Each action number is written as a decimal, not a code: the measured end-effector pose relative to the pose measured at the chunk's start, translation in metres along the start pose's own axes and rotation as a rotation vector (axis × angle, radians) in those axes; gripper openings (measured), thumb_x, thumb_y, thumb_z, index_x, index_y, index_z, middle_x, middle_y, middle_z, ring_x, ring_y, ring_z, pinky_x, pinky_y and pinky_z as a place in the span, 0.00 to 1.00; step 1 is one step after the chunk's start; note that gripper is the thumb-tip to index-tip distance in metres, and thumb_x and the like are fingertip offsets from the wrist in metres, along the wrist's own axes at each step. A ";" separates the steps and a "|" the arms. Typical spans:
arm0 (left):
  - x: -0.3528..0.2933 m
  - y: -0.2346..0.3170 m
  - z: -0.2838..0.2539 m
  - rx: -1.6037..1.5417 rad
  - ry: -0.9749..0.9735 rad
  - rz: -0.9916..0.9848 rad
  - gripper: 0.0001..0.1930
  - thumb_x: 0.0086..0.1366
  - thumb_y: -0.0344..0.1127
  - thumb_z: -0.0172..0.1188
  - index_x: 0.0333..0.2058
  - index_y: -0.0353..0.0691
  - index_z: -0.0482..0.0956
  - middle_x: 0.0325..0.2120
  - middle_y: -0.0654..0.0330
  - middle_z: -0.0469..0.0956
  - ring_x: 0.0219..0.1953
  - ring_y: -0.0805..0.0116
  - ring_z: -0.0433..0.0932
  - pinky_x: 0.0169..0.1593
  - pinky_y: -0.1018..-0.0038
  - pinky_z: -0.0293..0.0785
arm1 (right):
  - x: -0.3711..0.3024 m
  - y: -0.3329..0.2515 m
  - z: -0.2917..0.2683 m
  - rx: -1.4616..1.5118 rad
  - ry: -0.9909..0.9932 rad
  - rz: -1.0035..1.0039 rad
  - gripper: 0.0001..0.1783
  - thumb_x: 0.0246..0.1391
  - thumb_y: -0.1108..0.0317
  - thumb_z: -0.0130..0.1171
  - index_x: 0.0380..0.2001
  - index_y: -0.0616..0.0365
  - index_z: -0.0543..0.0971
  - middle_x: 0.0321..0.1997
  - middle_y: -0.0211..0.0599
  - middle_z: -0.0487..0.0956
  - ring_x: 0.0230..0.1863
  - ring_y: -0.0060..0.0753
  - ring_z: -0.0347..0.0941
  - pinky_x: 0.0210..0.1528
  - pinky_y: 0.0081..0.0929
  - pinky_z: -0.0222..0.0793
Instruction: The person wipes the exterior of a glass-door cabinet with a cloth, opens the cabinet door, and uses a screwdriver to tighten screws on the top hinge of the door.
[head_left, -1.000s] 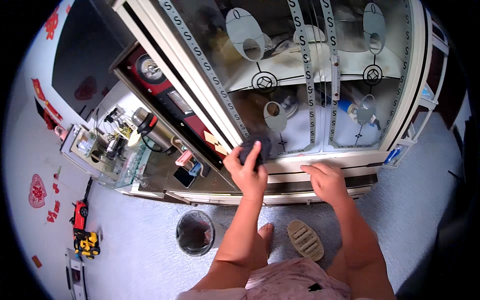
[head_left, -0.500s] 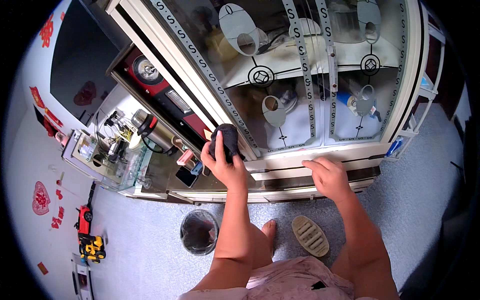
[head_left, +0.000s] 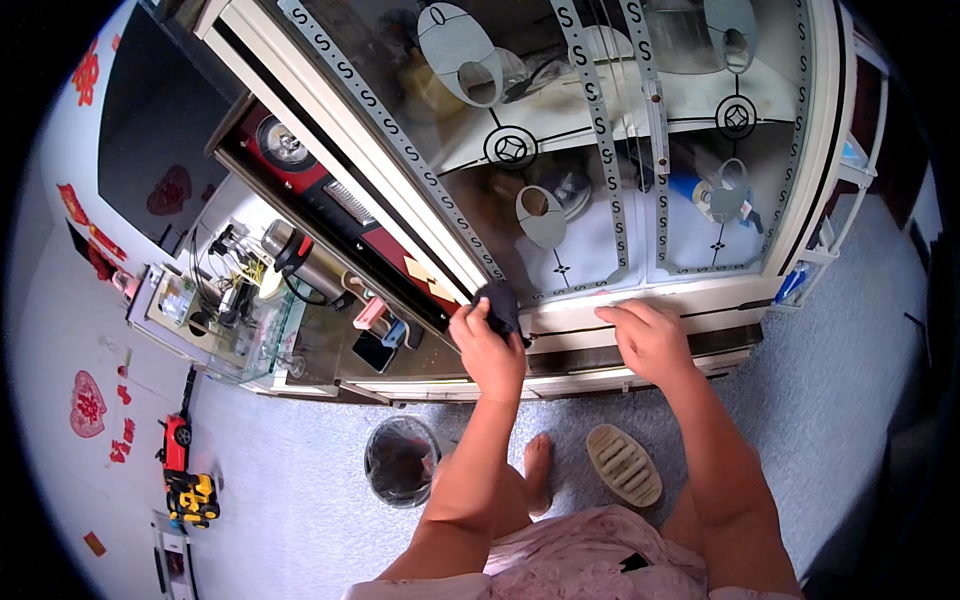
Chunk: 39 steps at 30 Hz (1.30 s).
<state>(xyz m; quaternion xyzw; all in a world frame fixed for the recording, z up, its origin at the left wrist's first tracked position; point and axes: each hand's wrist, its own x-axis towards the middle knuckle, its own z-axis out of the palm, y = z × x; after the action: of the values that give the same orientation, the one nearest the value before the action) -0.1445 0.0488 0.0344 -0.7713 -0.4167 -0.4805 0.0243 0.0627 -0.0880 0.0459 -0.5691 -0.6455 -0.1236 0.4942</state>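
A bunched black cloth (head_left: pixel 501 308) is gripped in my left hand (head_left: pixel 490 354), pressed to the lower left corner of the white-framed display cabinet (head_left: pixel 592 322). My right hand (head_left: pixel 650 342) is beside the cabinet's bottom rail, its fingers curled with the index finger toward the left; nothing shows in it. Above both hands are patterned glass doors (head_left: pixel 560 235), closed, with a vertical handle (head_left: pixel 657 128) between them. Behind the glass, shelves hold several items, including a blue roll-shaped thing (head_left: pixel 690 190).
Left of the cabinet stand a steel thermos (head_left: pixel 318 268), a dark phone (head_left: pixel 374 352) and a pink-and-blue stand (head_left: pixel 372 315). A lined waste bin (head_left: pixel 400 462) and a beige slipper (head_left: pixel 624 466) are on the floor. Toy vehicles (head_left: pixel 190 497) lie farther left.
My left hand has moved down and to the right with the black cloth, from the frame's side to its corner. The right hand has shifted slightly left and up.
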 end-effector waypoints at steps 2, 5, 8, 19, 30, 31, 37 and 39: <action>-0.013 0.004 0.001 0.053 -0.171 0.013 0.31 0.51 0.21 0.67 0.56 0.37 0.70 0.51 0.44 0.71 0.55 0.37 0.72 0.56 0.53 0.74 | 0.000 -0.001 0.001 0.008 0.001 0.004 0.16 0.52 0.79 0.63 0.44 0.54 0.86 0.37 0.36 0.83 0.35 0.44 0.81 0.37 0.40 0.78; -0.031 0.022 0.008 0.052 -0.279 -0.034 0.27 0.54 0.26 0.68 0.54 0.38 0.73 0.50 0.47 0.73 0.53 0.41 0.76 0.51 0.55 0.78 | 0.001 0.001 0.003 0.006 0.020 0.006 0.16 0.52 0.78 0.63 0.44 0.54 0.86 0.38 0.36 0.83 0.35 0.45 0.82 0.38 0.41 0.78; -0.025 0.038 0.008 0.054 -0.334 -0.035 0.28 0.55 0.26 0.68 0.57 0.41 0.74 0.49 0.48 0.74 0.50 0.42 0.77 0.50 0.55 0.78 | -0.001 0.002 0.000 -0.028 0.002 0.033 0.16 0.52 0.78 0.63 0.45 0.54 0.85 0.39 0.36 0.84 0.36 0.45 0.82 0.39 0.42 0.78; -0.032 0.083 0.013 -0.554 -0.532 -0.121 0.28 0.59 0.26 0.70 0.59 0.44 0.77 0.46 0.48 0.76 0.49 0.45 0.80 0.53 0.60 0.77 | -0.003 -0.003 -0.007 0.002 0.051 0.078 0.19 0.50 0.84 0.60 0.45 0.58 0.86 0.38 0.38 0.83 0.33 0.44 0.81 0.35 0.37 0.77; -0.027 0.060 0.014 -1.541 -0.872 -0.644 0.38 0.78 0.64 0.45 0.73 0.41 0.61 0.67 0.56 0.70 0.66 0.59 0.72 0.66 0.61 0.70 | -0.014 -0.032 0.008 0.263 -0.052 0.392 0.43 0.57 0.60 0.72 0.73 0.45 0.66 0.74 0.52 0.65 0.67 0.63 0.70 0.68 0.48 0.68; -0.028 0.063 0.013 -1.564 -0.905 -0.623 0.39 0.77 0.66 0.45 0.73 0.41 0.60 0.67 0.55 0.69 0.67 0.57 0.71 0.67 0.58 0.70 | -0.016 -0.028 0.005 0.251 -0.047 0.400 0.43 0.57 0.60 0.72 0.73 0.45 0.66 0.74 0.52 0.65 0.67 0.63 0.70 0.68 0.48 0.68; -0.013 0.086 0.008 -1.343 -0.827 -0.482 0.33 0.81 0.55 0.47 0.73 0.40 0.62 0.68 0.52 0.68 0.62 0.54 0.76 0.61 0.59 0.79 | -0.009 0.007 -0.035 -0.088 0.358 0.331 0.32 0.49 0.80 0.63 0.61 0.50 0.79 0.64 0.48 0.73 0.65 0.56 0.71 0.68 0.43 0.68; -0.014 0.076 0.017 -1.267 -0.761 -0.521 0.26 0.80 0.45 0.53 0.70 0.37 0.68 0.63 0.53 0.73 0.58 0.60 0.80 0.56 0.66 0.80 | -0.011 0.027 -0.053 -0.238 0.525 0.375 0.32 0.47 0.83 0.63 0.58 0.49 0.80 0.63 0.47 0.73 0.65 0.55 0.71 0.68 0.42 0.67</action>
<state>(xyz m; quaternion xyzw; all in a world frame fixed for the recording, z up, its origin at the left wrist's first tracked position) -0.0841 -0.0019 0.0424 -0.6271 -0.2103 -0.3194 -0.6786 0.1102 -0.1242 0.0517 -0.6802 -0.3613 -0.2473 0.5878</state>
